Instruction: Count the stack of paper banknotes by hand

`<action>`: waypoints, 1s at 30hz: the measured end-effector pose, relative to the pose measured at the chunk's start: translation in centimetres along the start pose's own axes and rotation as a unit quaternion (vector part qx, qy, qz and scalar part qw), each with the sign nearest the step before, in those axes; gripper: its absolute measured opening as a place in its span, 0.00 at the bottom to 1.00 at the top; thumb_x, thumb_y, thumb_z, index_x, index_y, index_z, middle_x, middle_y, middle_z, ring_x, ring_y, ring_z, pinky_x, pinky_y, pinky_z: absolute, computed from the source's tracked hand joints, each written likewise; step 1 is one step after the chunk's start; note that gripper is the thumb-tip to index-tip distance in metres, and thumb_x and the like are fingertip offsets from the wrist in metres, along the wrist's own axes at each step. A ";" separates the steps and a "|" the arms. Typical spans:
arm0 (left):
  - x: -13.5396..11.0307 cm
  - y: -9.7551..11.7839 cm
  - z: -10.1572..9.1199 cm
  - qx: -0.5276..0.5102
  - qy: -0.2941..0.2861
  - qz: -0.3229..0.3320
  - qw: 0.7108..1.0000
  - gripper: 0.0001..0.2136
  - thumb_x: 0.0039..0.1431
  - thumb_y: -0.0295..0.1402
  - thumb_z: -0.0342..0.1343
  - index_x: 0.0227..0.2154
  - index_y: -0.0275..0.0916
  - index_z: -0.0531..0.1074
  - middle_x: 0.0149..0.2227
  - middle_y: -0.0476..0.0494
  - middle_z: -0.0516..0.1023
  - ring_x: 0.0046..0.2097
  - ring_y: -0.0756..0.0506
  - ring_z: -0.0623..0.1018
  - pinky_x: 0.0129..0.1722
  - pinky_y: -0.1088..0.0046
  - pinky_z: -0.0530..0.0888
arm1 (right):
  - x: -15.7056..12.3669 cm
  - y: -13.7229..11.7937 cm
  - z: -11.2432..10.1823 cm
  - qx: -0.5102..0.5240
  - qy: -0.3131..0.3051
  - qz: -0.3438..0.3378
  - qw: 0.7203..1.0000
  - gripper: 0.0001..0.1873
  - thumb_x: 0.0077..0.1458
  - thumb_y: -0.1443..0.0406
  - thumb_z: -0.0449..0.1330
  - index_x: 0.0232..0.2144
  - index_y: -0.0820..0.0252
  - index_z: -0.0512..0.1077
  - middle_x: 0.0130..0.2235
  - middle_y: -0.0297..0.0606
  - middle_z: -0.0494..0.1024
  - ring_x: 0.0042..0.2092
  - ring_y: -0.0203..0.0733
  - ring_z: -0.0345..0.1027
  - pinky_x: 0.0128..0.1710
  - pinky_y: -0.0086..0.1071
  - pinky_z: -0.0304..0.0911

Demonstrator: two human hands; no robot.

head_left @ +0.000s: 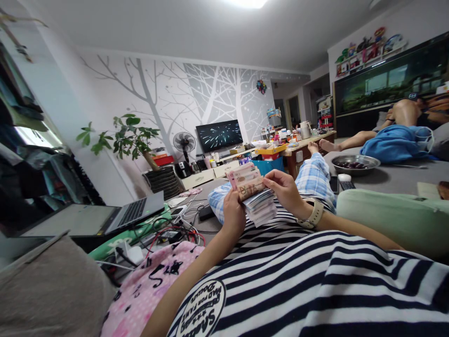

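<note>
A thick stack of banknotes (pixel 259 208) is held over my lap, its lower end made of bluish-white notes. My left hand (pixel 234 213) is closed around the stack's left side. Pinkish and brownish notes stand up and fan out at the top, one of them showing the number 20. With thumb and forefinger, my right hand (pixel 286 189) pinches the right edge of the brownish 20 note (pixel 250 188). A pale watch (pixel 313 213) is on my right wrist. How many notes there are cannot be made out.
An open laptop (pixel 136 213) and tangled cables (pixel 175 234) lie on my left. On my right are a green cushion (pixel 393 215), a remote (pixel 347 185) and a metal bowl (pixel 354 171) of dark round items. Another person's bare legs (pixel 354 140) stretch across the sofa behind the bowl.
</note>
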State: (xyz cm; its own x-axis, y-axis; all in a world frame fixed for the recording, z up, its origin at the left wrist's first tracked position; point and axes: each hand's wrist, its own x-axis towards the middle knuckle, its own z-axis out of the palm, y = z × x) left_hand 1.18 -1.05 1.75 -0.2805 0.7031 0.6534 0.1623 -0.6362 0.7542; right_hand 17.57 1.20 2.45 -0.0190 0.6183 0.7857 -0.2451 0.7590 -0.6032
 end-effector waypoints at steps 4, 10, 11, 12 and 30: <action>-0.1 0.6 1.0 -0.050 -0.010 -0.037 0.998 0.03 0.46 0.29 0.61 0.26 0.42 0.75 0.33 0.44 0.79 0.49 0.38 0.75 0.48 0.65 0.71 | -0.1 0.0 -0.1 0.005 -0.019 -0.002 1.000 0.19 0.57 0.51 0.58 0.24 0.59 0.68 0.24 0.33 0.71 0.24 0.33 0.57 0.25 0.30 0.52; 0.0 0.4 2.2 -0.244 -0.047 -0.130 0.960 0.13 0.49 0.39 0.59 0.38 0.39 0.75 0.35 0.45 0.81 0.40 0.41 0.80 0.43 0.64 0.74 | 0.3 0.4 -0.2 -0.018 0.040 0.013 0.999 0.19 0.48 0.50 0.65 0.26 0.58 0.66 0.24 0.29 0.65 0.25 0.34 0.57 0.25 0.30 0.53; 0.0 0.4 2.2 -0.249 -0.046 -0.132 0.958 0.14 0.48 0.38 0.61 0.38 0.38 0.75 0.34 0.45 0.81 0.40 0.41 0.80 0.43 0.64 0.74 | 0.4 0.5 -0.2 -0.017 0.043 0.018 0.999 0.20 0.47 0.50 0.66 0.26 0.58 0.66 0.24 0.29 0.65 0.26 0.33 0.56 0.25 0.30 0.52; -0.1 0.4 2.1 -0.254 -0.046 -0.133 0.957 0.15 0.47 0.38 0.62 0.37 0.38 0.75 0.34 0.44 0.82 0.40 0.41 0.81 0.43 0.64 0.74 | 0.4 0.5 -0.1 -0.014 0.040 0.025 0.999 0.20 0.47 0.49 0.66 0.26 0.58 0.66 0.24 0.29 0.64 0.26 0.33 0.55 0.25 0.30 0.52; 0.1 -0.2 2.1 -0.250 -0.081 -0.116 0.958 0.14 0.52 0.42 0.57 0.36 0.38 0.76 0.35 0.44 0.81 0.41 0.42 0.80 0.42 0.66 0.74 | 0.5 0.2 -0.1 -0.011 0.009 0.045 0.999 0.18 0.47 0.51 0.65 0.23 0.59 0.68 0.24 0.31 0.67 0.26 0.35 0.57 0.27 0.31 0.55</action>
State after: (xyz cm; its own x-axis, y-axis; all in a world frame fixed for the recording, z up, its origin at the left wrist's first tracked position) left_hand 3.06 -0.16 1.79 -0.0968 0.8579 0.5047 -0.3721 -0.5015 0.7810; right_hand 17.64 1.71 2.67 -0.0217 0.6874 0.7259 -0.2215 0.7048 -0.6740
